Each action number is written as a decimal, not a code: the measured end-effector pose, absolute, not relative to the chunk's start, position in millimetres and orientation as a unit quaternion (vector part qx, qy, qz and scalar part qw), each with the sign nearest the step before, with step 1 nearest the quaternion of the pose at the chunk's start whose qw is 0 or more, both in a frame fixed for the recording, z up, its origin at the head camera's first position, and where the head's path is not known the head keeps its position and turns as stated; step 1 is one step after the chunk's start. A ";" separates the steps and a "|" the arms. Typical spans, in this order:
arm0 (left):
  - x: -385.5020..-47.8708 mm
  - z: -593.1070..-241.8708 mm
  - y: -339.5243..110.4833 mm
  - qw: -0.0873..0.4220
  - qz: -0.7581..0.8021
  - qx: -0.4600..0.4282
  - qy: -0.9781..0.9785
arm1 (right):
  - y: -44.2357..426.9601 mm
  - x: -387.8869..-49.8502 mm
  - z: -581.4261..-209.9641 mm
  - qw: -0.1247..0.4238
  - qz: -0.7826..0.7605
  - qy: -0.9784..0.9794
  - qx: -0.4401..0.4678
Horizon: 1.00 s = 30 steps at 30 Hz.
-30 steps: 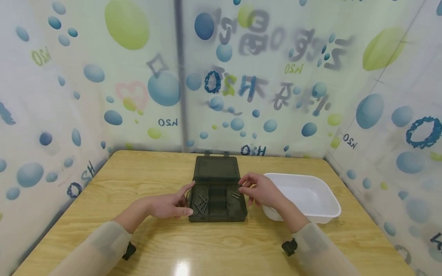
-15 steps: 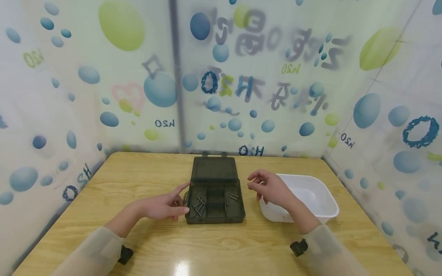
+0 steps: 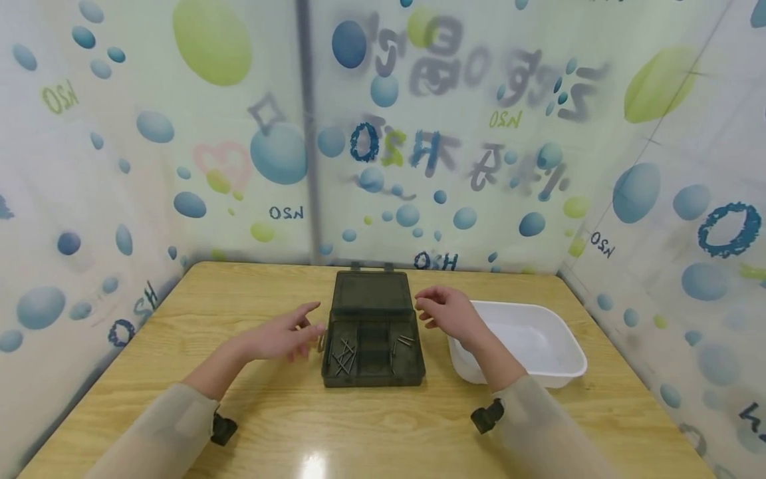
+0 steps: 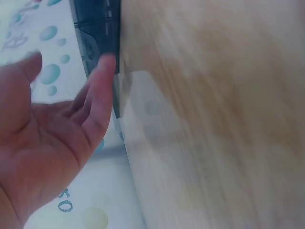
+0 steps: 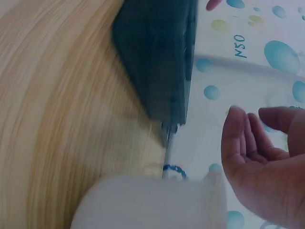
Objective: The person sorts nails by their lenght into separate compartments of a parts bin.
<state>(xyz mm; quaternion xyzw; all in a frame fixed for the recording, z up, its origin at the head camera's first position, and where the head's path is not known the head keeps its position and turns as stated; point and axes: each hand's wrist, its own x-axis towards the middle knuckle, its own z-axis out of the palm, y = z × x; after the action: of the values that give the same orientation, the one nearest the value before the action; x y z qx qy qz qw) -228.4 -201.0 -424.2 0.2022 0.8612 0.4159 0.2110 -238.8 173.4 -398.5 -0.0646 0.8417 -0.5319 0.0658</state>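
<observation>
A dark translucent plastic case [image 3: 374, 349] stands on the table with its lid [image 3: 372, 291] raised at the back. Several thin metal nails [image 3: 344, 356] lie crossed in its left compartment. A few more nails [image 3: 405, 340] lie in the right one. My left hand [image 3: 278, 338] is just left of the case, fingers spread, holding nothing; the left wrist view shows its palm [image 4: 52, 138] bare. To the right of the lid hovers my right hand [image 3: 451, 314], fingers loosely bent. In the right wrist view, no object shows between that hand's thumb and fingers [image 5: 233, 133].
A white plastic basin [image 3: 532, 339] stands on the right of the wooden table [image 3: 257, 426], partly behind my right forearm. Patterned curtain walls [image 3: 383, 166] close in the back and both sides. Black camera mounts [image 3: 487, 416] sit at both wrists.
My left hand has come off the case's left edge and risen slightly. My right hand drew away from the right compartment, then moved back left and up beside the lid.
</observation>
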 end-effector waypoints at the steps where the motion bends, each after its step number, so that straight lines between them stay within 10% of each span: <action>1: -231.3 -422.9 -199.7 0.198 0.418 0.194 0.865 | 169.2 -241.4 -398.2 0.066 -0.542 0.836 -0.058; 11: -260.4 -425.9 -181.7 0.099 0.435 0.138 0.884 | 145.3 -271.9 -407.4 0.045 -0.576 0.816 0.000; 30: -292.8 -445.4 -155.2 0.127 0.501 0.073 0.853 | 133.4 -306.1 -439.7 0.073 -0.540 0.833 0.092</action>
<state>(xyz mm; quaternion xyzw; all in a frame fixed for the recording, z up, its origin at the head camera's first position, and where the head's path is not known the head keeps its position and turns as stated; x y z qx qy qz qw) -292.8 -155.2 -445.4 0.0727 0.8530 0.5009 0.1271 -306.1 133.4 -439.7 0.0916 0.8333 -0.5403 0.0730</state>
